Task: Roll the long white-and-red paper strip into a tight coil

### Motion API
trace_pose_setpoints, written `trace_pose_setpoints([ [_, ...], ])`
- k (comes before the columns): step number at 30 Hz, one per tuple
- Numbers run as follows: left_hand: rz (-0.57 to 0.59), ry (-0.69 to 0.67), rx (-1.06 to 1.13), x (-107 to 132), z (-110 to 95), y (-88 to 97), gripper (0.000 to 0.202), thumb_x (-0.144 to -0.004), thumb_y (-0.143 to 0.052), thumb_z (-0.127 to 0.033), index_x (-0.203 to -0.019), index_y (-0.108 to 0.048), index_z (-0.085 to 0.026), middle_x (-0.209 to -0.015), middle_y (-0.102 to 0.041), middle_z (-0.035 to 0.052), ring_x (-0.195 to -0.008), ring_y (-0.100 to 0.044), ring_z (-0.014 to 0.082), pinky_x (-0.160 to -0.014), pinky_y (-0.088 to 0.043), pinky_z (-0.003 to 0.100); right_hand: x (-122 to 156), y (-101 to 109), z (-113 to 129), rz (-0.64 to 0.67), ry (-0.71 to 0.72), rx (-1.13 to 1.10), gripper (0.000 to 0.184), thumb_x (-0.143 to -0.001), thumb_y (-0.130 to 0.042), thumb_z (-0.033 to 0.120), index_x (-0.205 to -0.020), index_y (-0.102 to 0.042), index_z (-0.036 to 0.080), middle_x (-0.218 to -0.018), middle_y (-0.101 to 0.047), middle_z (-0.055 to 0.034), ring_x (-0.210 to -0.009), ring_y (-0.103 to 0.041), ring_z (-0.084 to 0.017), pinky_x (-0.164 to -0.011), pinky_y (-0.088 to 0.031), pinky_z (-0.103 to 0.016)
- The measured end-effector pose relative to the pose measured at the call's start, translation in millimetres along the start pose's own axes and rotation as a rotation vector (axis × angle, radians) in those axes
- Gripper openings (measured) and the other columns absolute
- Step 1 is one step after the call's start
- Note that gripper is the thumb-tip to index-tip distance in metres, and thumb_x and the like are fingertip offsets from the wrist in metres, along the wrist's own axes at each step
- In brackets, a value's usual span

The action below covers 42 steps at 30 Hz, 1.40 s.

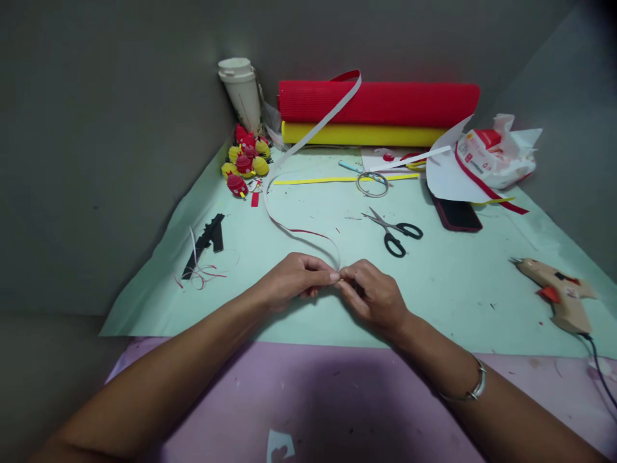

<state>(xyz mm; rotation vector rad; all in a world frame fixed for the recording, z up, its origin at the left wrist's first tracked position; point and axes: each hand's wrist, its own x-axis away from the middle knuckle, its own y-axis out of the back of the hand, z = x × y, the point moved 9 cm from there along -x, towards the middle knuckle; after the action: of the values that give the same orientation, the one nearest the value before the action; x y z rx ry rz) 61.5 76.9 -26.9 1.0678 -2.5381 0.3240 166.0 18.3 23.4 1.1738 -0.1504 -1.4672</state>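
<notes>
My left hand (295, 280) and my right hand (372, 296) meet at the middle of the pale green sheet (457, 283), fingertips pinched together on the near end of a long paper strip (308, 138). The strip is white on one side and red on the other. It curves away from my fingers to the left, then rises over the red roll (385, 103) at the back. A metal bracelet (475, 388) circles my right wrist.
Black-handled scissors (393, 231) lie just beyond my hands. A glue gun (559, 292) rests at the right, a dark phone (457, 214) and crumpled packaging (496, 154) behind it. A yellow roll (361, 134), a paper cup (241, 90), small red-and-yellow pieces (247, 161) and black scraps (207, 241) sit left and back.
</notes>
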Motion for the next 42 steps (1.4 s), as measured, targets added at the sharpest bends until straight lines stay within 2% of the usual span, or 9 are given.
trace_pose_setpoints([
  [18,0.075,0.085,0.047,0,4,-1.5,0.022,-0.073,-0.074,-0.037,-0.070,-0.070,-0.016,-0.052,-0.047,-0.0036,-0.047,-0.036,0.0060,-0.045,-0.024,0.021,-3,-1,-3,0.056,-0.045,-0.152,0.007,-0.090,-0.056,0.023,-0.092,-0.061,0.020,-0.078,-0.063,-0.0025,-0.069,-0.059,-0.013,-0.061,-0.047,-0.025],
  [28,0.017,0.102,0.165,0,5,-5.2,0.029,-0.072,-0.076,-0.040,-0.070,-0.065,-0.013,-0.051,-0.046,-0.0046,-0.045,-0.032,0.0038,-0.042,-0.019,0.019,-4,12,-1,-0.113,-0.068,-0.079,0.004,-0.087,-0.063,0.024,-0.088,-0.062,0.020,-0.072,-0.060,-0.0002,-0.061,-0.054,-0.011,-0.053,-0.044,-0.023],
  [42,0.007,0.098,0.102,1,5,-4.1,0.027,-0.072,-0.075,-0.040,-0.075,-0.068,-0.014,-0.053,-0.046,-0.0041,-0.047,-0.035,0.0054,-0.045,-0.020,0.021,-4,10,-2,-0.097,-0.083,-0.079,0.003,-0.086,-0.062,0.021,-0.084,-0.063,0.020,-0.070,-0.061,-0.0003,-0.057,-0.054,-0.010,-0.052,-0.044,-0.022],
])
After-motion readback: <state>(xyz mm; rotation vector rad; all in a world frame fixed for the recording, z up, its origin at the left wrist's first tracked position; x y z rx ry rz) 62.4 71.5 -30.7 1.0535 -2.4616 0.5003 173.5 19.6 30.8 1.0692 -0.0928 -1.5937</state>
